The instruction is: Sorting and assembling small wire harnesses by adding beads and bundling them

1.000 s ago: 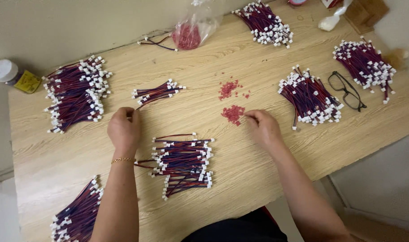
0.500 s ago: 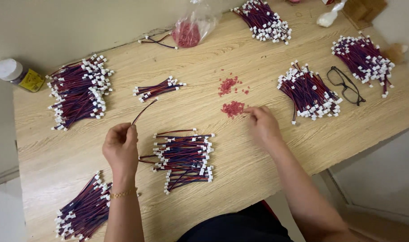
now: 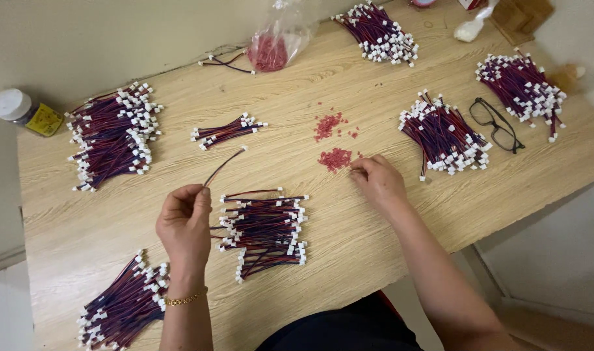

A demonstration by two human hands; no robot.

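My left hand (image 3: 185,221) pinches one thin red-and-black wire (image 3: 222,167) with a white plug at its far end, lifted above the wooden table (image 3: 349,247). Just right of that hand lies a pile of the same wires with white plugs (image 3: 265,227). My right hand (image 3: 377,180) rests with its fingertips at a small heap of tiny red pieces (image 3: 334,158); whether a piece is between the fingers is hidden. A second scatter of red pieces (image 3: 327,125) lies farther back. A small bundle of wires (image 3: 228,130) lies beyond the lifted wire.
Larger wire bundles lie at the left (image 3: 111,140), front left (image 3: 124,302), back (image 3: 377,29), right (image 3: 445,135) and far right (image 3: 521,86). Black glasses (image 3: 495,125), a clear bag of red pieces (image 3: 274,45) and a white-capped jar (image 3: 20,110) are also here.
My left hand has drawn back toward me from the small bundle, lifting a single wire. My right hand has stayed by the red pieces.
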